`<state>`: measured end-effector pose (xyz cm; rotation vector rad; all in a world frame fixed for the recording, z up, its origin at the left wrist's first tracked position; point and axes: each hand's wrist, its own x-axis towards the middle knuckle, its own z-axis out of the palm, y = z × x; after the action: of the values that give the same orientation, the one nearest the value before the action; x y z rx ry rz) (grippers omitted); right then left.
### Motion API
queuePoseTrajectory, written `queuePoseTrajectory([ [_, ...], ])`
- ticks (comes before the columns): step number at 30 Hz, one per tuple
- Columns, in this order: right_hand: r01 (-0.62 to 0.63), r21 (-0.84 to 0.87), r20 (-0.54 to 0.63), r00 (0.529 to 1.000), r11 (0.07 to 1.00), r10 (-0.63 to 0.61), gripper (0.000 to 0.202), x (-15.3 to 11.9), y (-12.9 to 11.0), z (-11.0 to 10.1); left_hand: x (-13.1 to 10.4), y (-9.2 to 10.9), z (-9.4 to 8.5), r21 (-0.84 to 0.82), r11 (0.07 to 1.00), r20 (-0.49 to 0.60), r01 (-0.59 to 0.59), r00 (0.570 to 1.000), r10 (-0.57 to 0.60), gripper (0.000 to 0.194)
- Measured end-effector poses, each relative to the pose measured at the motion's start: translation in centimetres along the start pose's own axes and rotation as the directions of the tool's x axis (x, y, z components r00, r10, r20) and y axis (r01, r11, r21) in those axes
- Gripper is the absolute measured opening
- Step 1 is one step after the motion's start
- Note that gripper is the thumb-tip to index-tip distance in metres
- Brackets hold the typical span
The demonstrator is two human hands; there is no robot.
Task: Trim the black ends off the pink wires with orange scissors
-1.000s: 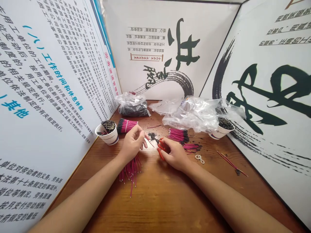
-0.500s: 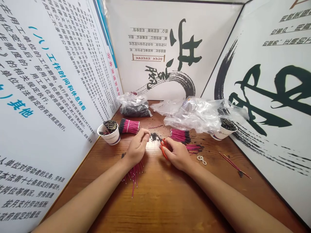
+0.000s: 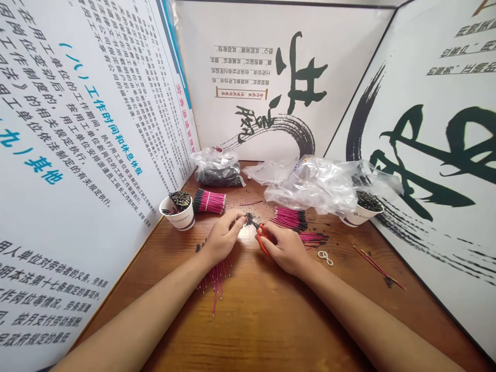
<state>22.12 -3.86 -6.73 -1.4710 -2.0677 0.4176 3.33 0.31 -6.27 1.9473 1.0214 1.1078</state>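
Note:
My right hand (image 3: 289, 247) is wrapped round the red handles of scissors (image 3: 264, 240). Their dark blades point left and slightly away, close to the fingertips of my left hand (image 3: 225, 235). Those fingers are pinched together; a small dark bit shows at their tips, too small to name. Black scraps (image 3: 250, 216) lie on the table below the blades. Partly hidden under my left wrist is a loose spread of magenta wires (image 3: 217, 281) with black ends. Just beyond my right hand rests a pile of magenta wires (image 3: 289, 218) with black ends, and a smaller group (image 3: 313, 238) lies beside it.
A tied wire bundle (image 3: 211, 200) stands beside the left paper cup (image 3: 182, 219), which holds black-ended pieces. Another filled cup (image 3: 358, 217) is at the right, partly under clear plastic bags (image 3: 313, 186). A black-filled bag (image 3: 219, 175), white loop (image 3: 325, 257) and loose wires (image 3: 377, 266) lie around. Printed panels enclose the table.
My left hand's fingertips have come right, nearer the scissor blades, and a dark bit now shows at them. The whole view has shifted slightly.

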Motion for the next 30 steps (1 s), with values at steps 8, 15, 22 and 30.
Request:
queuePoseTrajectory([
  [8, -0.013, -0.014, -0.004, 1.0, 1.0, 0.013, 0.02, -0.05, 0.13, 0.03, 0.02, -0.04, -0.06, -0.032, 0.999, -0.02, 0.005, 1.0, -0.006, 0.023],
  [15, -0.015, -0.008, 0.011, 1.0, 1.0, 0.015, 0.019, -0.15, -0.02, -0.09, 0.05, -0.27, -0.06, -0.009, 1.0, -0.031, -0.004, 0.999, 0.004, 0.024],
  [22, -0.007, -0.011, 0.012, 1.0, 1.0, 0.007, 0.019, 0.06, 0.08, -0.1, 0.01, -0.33, -0.08, 0.005, 1.0, -0.035, -0.004, 0.999, 0.004, 0.026],
  [30, -0.015, -0.028, 0.008, 1.0, 0.999, 0.015, 0.019, -0.12, 0.02, -0.11, 0.02, -0.51, -0.05, 0.025, 0.999, -0.033, -0.021, 0.999, 0.022, 0.026],
])
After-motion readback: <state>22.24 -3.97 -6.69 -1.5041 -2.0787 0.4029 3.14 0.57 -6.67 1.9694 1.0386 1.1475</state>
